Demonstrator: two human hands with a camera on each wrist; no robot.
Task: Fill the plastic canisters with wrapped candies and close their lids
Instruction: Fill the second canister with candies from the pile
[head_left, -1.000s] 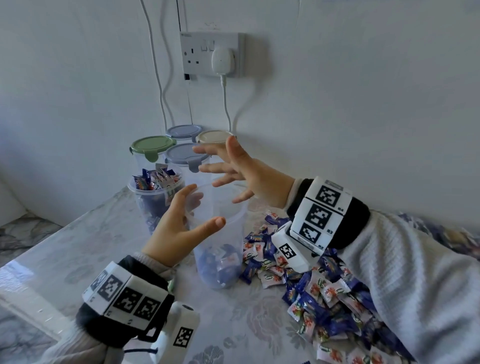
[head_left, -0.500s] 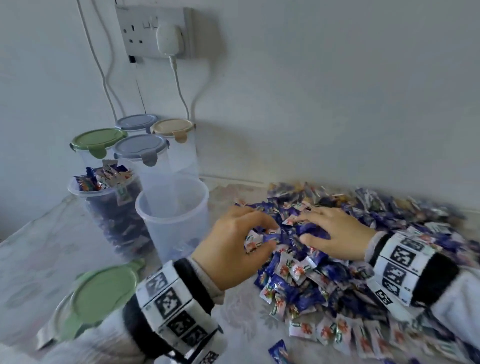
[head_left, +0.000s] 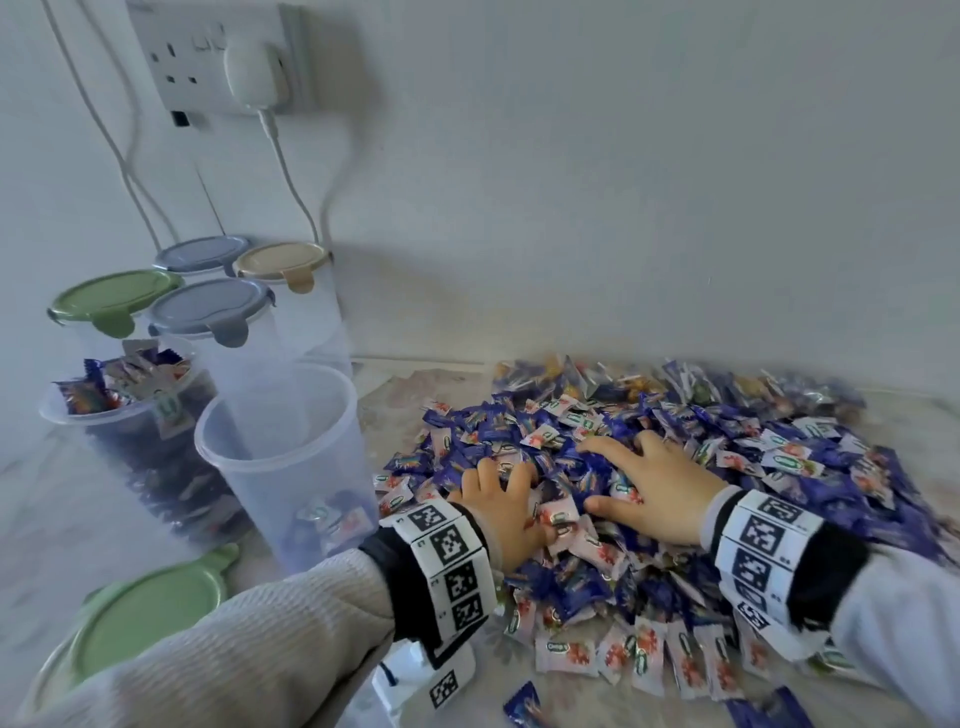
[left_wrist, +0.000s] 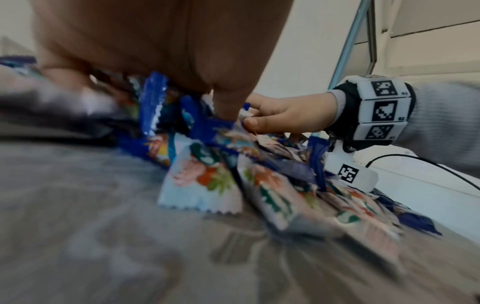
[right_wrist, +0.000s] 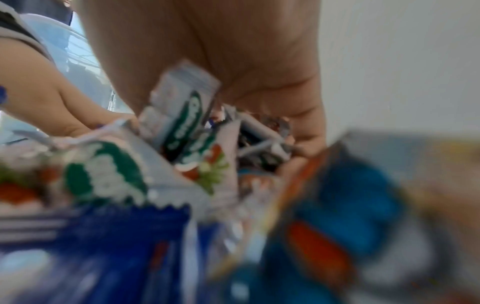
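Note:
A big pile of wrapped candies (head_left: 691, 457), blue and white, covers the table's right half. Both hands dig into its near left part. My left hand (head_left: 501, 483) curls its fingers down around candies; the left wrist view shows that left hand (left_wrist: 223, 102) with wrappers bunched under the palm. My right hand (head_left: 618, 467) lies spread over the pile, its thumb tucked under candies, and the right wrist view shows a white wrapper (right_wrist: 182, 111) caught under its curled fingers. An open clear canister (head_left: 280, 447) with a few candies at the bottom stands just left of my left hand.
A full lidless canister (head_left: 124, 415) stands behind the open one. Several lidded empty canisters (head_left: 210, 312) line the wall behind it. A loose green lid (head_left: 140, 618) lies near the table's front left. A wall socket with a charger (head_left: 249, 67) and cables hang above.
A second ago my left hand held the open canister and my right hovered over it. Both hands have since moved right onto the pile and sunk into the candies.

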